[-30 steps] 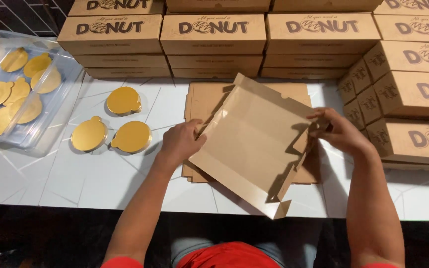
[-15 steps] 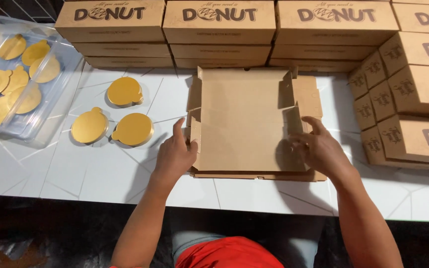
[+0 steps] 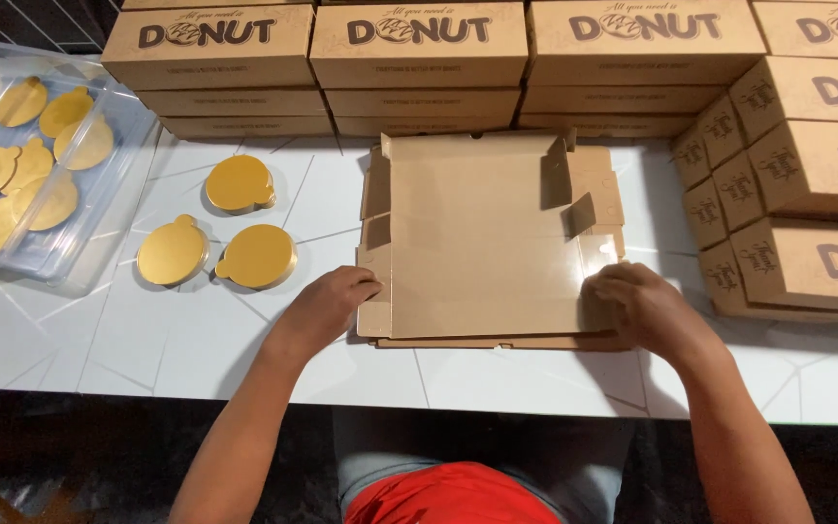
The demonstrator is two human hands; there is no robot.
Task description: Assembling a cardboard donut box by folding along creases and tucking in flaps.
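A flat brown cardboard box blank (image 3: 482, 238) lies on the white table, on top of more flat blanks, its side flaps partly raised. My left hand (image 3: 327, 306) presses the blank's near left corner flap, fingers curled over its edge. My right hand (image 3: 637, 306) grips the near right corner flap. Both hands rest at the front edge of the blank.
Stacks of assembled brown boxes (image 3: 419, 58) line the back, and more boxes (image 3: 807, 184) stand at the right. Three gold round cake boards (image 3: 215, 238) lie left of the blank. A clear plastic tray (image 3: 99, 243) with several gold boards sits at far left. The table edge (image 3: 438, 403) is near me.
The blank, held up tilted a second ago, now lies flat on the stack. Both hands have moved down to its near corners.
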